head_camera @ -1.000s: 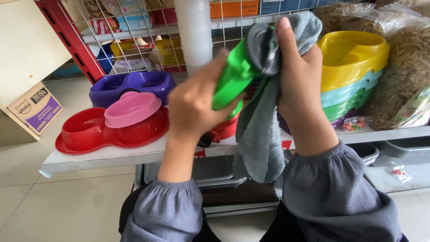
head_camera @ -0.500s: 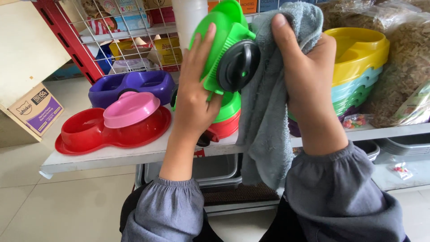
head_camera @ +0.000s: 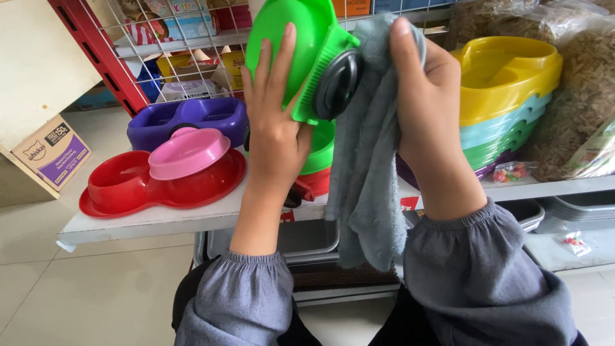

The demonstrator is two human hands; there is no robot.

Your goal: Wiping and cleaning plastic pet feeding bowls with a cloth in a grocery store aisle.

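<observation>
I am watching the left hand (head_camera: 277, 131) lying flat against the underside of a bright green plastic pet bowl (head_camera: 296, 48), fingers stretched out and pressed to its surface, thumb hooking the ribbed rim. The bowl is being held up on edge in front of the shelf, above the white shelf board (head_camera: 160, 218), with a round black cap (head_camera: 337, 83) showing on its rim. The right hand (head_camera: 430, 109) is gripping a grey fleecy cloth (head_camera: 371, 173), fingers closed around it and pushing it against the bowl just beside the black cap; the cloth's loose end is hanging down past the wrist. On the shelf board a red double plastic bowl (head_camera: 128, 189) is carrying a small pink bowl (head_camera: 188, 154), with a purple double bowl (head_camera: 186, 118) behind. To the right a stack of yellow, teal and green bowls (head_camera: 506, 96) is sitting near clear bags of dry hay (head_camera: 576, 83).
</observation>
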